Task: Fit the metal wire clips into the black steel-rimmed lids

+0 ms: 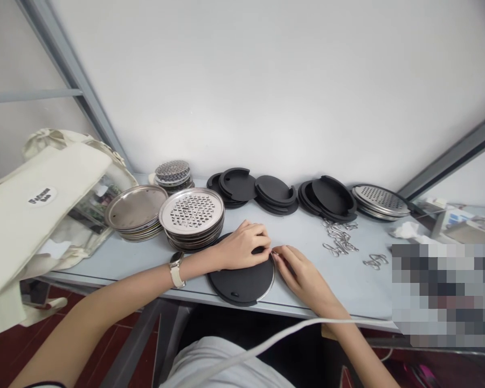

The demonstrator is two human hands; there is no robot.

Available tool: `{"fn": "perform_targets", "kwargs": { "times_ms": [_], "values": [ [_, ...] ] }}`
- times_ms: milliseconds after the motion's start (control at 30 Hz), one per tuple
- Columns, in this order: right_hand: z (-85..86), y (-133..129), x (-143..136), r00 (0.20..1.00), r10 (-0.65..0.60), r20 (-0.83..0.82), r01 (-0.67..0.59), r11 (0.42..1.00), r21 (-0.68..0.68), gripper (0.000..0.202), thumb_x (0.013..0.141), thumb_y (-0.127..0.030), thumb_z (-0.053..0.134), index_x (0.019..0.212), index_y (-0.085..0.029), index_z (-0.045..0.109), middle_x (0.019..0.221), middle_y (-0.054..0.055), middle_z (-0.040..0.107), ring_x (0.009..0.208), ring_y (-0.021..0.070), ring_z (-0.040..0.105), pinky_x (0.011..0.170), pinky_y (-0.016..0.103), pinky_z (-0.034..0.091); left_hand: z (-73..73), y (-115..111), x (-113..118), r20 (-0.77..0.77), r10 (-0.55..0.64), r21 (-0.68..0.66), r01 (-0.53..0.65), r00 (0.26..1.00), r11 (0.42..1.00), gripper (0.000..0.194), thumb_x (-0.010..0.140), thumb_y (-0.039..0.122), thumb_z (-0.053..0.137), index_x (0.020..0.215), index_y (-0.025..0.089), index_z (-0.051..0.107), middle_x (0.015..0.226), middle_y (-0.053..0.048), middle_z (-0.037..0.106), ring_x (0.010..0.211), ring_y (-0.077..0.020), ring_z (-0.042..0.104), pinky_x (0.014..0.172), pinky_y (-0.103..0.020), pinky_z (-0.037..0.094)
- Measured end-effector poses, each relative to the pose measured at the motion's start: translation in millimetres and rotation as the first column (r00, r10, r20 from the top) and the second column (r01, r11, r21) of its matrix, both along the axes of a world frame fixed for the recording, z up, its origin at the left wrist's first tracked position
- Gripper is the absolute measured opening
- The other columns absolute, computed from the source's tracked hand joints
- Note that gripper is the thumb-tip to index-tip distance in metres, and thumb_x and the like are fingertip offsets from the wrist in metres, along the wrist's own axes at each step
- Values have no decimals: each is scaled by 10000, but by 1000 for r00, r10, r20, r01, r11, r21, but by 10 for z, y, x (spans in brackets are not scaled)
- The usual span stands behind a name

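Reading left to right, the bluish-white tabletop (347,291) is crowded at its left end by a cream fabric bag (56,178), which drapes over the front edge. Open surface lies between the right hand (303,272) and the loose wire pieces (341,240), running on toward the front edge. The white wall (267,81) closes off the back.

Past the bag: plain metal discs (137,207), stacked; behind them, a smaller stack of perforated discs (172,171); just beside, a taller stack topped by a grater disc (192,211). This stack stands close by the left forearm, which carries a watch (177,268).

The black disc (242,283) lies at the front edge, round and matte, a thin shiny rim showing at its right. Left hand (246,245) rests on its upper part, fingers curled; whether they grip anything beneath is hidden. Right hand has thumb and fingers closed on a small metal piece (274,253) at the rim, too small to make out fully.

Behind: black trays (275,191) in overlapping piles, raised rims with gaps. Farther right, bent shiny wire, then oval grater plates (380,200), stacked. A white cable (267,347) crosses the foreground, over the right forearm.
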State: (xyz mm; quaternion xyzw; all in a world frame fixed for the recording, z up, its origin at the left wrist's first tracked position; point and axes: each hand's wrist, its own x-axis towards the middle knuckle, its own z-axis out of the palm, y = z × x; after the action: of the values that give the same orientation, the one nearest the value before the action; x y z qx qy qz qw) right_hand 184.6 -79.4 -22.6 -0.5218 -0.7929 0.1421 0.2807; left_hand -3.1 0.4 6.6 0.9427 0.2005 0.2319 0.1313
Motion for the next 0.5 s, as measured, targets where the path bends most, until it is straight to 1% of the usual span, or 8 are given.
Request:
{"fn": "perform_targets", "kwargs": {
  "times_ms": [133,267,400,500],
  "values": [
    [3,8,-6,1000,1,5,-1,1000,14,192,977,-251,340,905,-218,515,853,59,574,773,194,568,715,329,479,4,-10,2,-14,-7,28,7,1000,1000,120,868,198,511,767,171,571,919,-31,555,864,-150,505,892,-297,335],
    [-8,29,-3,1000,-3,29,2,1000,25,194,976,-248,346,954,-218,537,865,62,568,776,195,573,715,331,486,-16,-11,12,-16,31,24,-30,999,999,139,868,201,497,754,166,570,900,-36,562,852,-155,517,891,-318,334],
    [-25,38,6,999,-8,47,8,1000,10,206,978,-252,349,1003,-218,551,878,66,555,792,199,576,735,339,489,-45,-3,19,12,73,33,-73,997,997,170,877,204,486,724,164,549,851,-26,559,820,-148,518,880,-318,332],
    [-35,37,11,999,-18,50,18,1000,2,205,978,-254,353,1004,-219,554,874,62,547,797,201,578,742,338,488,-52,1,18,20,74,48,-75,997,996,177,882,205,481,719,164,534,834,-20,549,797,-141,510,870,-306,333]
  ]
}}
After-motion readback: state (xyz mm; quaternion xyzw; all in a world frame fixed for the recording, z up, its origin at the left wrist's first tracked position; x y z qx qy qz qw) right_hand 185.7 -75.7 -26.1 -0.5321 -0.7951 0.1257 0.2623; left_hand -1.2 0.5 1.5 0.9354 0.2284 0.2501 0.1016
